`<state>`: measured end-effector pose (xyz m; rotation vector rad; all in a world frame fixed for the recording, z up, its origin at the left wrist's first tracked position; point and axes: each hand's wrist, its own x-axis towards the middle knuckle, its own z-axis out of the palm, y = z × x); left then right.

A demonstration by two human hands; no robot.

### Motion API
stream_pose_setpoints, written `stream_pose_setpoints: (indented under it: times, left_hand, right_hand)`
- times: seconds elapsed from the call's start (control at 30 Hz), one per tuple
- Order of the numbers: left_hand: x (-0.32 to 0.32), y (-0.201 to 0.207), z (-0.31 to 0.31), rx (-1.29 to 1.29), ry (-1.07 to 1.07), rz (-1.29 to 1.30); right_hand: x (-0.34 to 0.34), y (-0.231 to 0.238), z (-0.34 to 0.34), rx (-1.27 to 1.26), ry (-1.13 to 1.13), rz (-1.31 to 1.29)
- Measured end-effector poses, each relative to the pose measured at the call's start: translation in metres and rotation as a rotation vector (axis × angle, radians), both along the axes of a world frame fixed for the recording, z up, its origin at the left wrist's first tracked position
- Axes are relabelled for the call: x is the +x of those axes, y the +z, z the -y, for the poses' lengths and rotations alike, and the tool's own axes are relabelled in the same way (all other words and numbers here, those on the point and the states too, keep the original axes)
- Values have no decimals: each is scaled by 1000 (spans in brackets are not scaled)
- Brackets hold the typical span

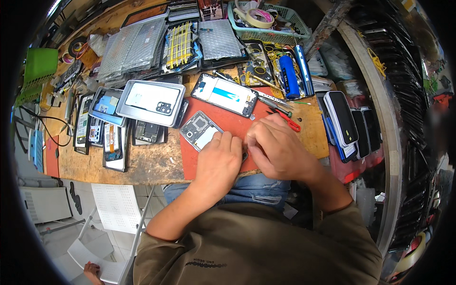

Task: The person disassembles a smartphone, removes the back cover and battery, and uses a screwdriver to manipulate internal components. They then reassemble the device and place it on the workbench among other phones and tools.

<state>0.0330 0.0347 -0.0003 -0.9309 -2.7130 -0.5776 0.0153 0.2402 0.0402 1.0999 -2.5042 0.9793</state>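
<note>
An opened phone (pixel 201 130), grey with a large camera plate and a white panel, lies aslant on the red mat (pixel 191 161). My left hand (pixel 219 156) is closed over its lower end, fingers curled and hiding that part. Close by on the right, my right hand (pixel 275 148) is closed in a pinch; whatever its fingertips hold is hidden. A small dark edge shows between the two hands. Beyond them lies a phone screen frame (pixel 225 95) with a blue strip. Red-handled tweezers or pliers (pixel 290 122) and a screwdriver (pixel 275 105) sit past my right hand.
A boxed phone (pixel 151 103) and several opened phones crowd the left. Bubble-wrapped stacks (pixel 131 47) and a green basket (pixel 270 29) with tape stand at the back. A blue cylinder (pixel 288 77) is at back right; stacked phones (pixel 341 118) are right. Another person's hand (pixel 91 270) touches a white chair.
</note>
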Motion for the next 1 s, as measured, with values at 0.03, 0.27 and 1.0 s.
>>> stream_pose_setpoints:
  times: [0.03,0.27,1.0]
  left_hand:
    - [0,-1,-1,-15,5,-7]
    - [-1,-5,0,18,15,-13]
    - [-92,25,182,-94,596,-188]
  right_hand:
    - [0,-1,0,1,1,-14]
    - [3,-5,-2,-91,-116,188]
    - [18,-9,4,-173,-125,142]
